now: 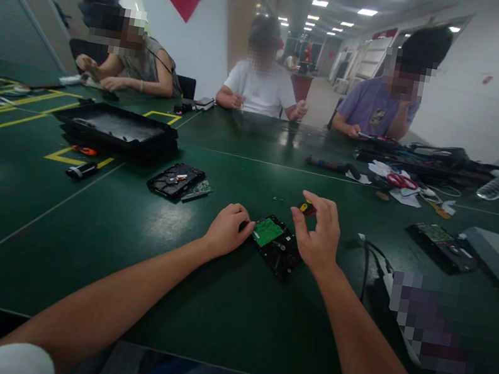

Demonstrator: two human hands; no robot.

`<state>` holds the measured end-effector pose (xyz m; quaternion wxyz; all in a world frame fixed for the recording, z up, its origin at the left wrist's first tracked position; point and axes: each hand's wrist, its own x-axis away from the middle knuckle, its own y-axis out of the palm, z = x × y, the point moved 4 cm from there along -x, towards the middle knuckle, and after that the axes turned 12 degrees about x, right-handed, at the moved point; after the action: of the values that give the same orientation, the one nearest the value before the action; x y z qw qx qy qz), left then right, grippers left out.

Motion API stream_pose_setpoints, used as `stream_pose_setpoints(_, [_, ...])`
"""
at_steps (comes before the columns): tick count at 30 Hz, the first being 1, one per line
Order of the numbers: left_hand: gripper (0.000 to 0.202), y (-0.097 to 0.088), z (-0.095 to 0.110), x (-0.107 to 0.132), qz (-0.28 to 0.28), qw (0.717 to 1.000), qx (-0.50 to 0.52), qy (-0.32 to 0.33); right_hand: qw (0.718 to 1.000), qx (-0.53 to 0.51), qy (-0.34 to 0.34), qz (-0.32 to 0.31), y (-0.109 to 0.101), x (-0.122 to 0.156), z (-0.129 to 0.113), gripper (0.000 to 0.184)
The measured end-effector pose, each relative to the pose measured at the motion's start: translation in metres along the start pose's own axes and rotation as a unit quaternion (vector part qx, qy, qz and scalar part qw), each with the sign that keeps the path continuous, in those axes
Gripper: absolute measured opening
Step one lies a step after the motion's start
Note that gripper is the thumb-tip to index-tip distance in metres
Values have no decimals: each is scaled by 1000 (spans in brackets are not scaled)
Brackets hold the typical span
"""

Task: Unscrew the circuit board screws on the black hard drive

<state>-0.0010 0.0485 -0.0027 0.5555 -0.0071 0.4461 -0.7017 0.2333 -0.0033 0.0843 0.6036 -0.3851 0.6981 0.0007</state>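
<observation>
Way over on the left, the black bin (117,134) is well apart from your hands, so ignore it. Moving right, the other drive (168,182) has a loose circuit board (201,190) just beside it – leave that pair alone too.

Your left hand (227,231) has its fingers curled in narrow at the left end of the hard drive (274,254), which lies on the green table (189,317) between your hands, green board (267,231) up. Can't tell how hard you're gripping, but I'd pin that end firmly so it can't spin. Watch the tiny bits (275,198) on the far side, probably screws – easy to flick away.

Your right hand (321,240) is over the right end, thumb and index finger close around a small yellow-and-black tool (306,207), likely a screwdriver. I'd hold it straight up and press down before twisting. Mind your elbow near the cable (365,264) further right.
</observation>
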Motion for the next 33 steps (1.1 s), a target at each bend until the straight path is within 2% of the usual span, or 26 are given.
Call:
stream_pose_setpoints(11, [16,-1,3,0,-1,1000,-2,6,995,-66,53,-43,11,9,12,49])
stream_pose_setpoints(18, [15,1,1,0,5,1000,3,0,1000,9,6,15,2,2,5,39])
stream_pose_setpoints(25, [16,-2,2,1,-3,1000,4,-7,1000,-1,22,-8,6,5,10,45])
stream_pose_setpoints(33, [16,0,0,0,-5,1000,1,-6,999,31,22,13,0,2,7,40])
